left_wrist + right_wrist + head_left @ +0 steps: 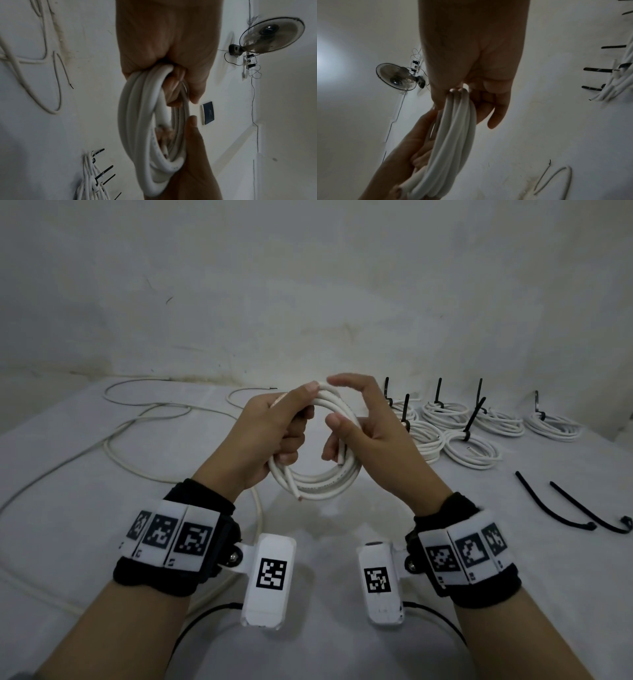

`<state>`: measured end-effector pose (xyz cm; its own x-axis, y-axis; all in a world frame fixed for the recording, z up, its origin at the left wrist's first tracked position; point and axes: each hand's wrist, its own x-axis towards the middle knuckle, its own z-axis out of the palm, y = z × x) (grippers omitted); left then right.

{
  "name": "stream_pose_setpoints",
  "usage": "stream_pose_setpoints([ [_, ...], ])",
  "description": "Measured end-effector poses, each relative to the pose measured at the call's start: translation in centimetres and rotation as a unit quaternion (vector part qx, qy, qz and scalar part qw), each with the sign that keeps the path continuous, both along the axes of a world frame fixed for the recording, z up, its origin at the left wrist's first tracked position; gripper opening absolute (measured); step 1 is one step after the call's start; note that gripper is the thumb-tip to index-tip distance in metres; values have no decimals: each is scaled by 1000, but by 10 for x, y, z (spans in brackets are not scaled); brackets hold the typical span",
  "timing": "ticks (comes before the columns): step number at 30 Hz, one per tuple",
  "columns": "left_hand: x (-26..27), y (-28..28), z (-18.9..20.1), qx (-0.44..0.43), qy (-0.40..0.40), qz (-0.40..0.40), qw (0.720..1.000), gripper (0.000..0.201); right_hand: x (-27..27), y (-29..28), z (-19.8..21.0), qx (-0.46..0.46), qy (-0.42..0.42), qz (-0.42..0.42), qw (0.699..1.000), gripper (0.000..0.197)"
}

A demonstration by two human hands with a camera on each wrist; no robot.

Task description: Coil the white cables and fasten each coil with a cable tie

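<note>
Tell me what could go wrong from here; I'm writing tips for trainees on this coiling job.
The coil has no tie on it yet; only the left hand and right hand hold its loops, so easing either grip may let it spring open. The loose cable end pokes out at the bottom and could unwind a turn. The spare cable ties lie off to the right, so fetching one probably leaves a single hand holding the whole coil.

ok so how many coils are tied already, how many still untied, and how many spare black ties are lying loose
tied coils: 6
untied coil, being held: 1
loose black ties: 2
total: 9
</note>
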<state>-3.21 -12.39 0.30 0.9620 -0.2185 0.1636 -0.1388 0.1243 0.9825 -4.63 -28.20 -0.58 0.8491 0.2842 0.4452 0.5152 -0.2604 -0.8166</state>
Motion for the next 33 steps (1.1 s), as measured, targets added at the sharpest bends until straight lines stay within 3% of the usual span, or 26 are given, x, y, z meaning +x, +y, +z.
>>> stream_pose_setpoints([
  [6,1,-2,-4,9,-18,3,1000,34,5,-5,-2,73,38,4,997,30],
  [11,0,-7,-7,18,-16,2,1000,33,9,-11,-4,39,28,-39,998,28],
  [14,0,-9,-10,17,3,11,1000,46,11,-12,-7,10,15,-62,998,20],
  [20,3,-8,-11,-1,0,44,999,45,12,-6,-11,58,47,-30,997,18],
  [28,3,-6,-10,11,-45,69,997,38,11,-12,-7,44,77,31,996,53],
  [33,2,-8,-11,10,-54,73,996,36,12,-13,-7,67,92,34,993,53],
])
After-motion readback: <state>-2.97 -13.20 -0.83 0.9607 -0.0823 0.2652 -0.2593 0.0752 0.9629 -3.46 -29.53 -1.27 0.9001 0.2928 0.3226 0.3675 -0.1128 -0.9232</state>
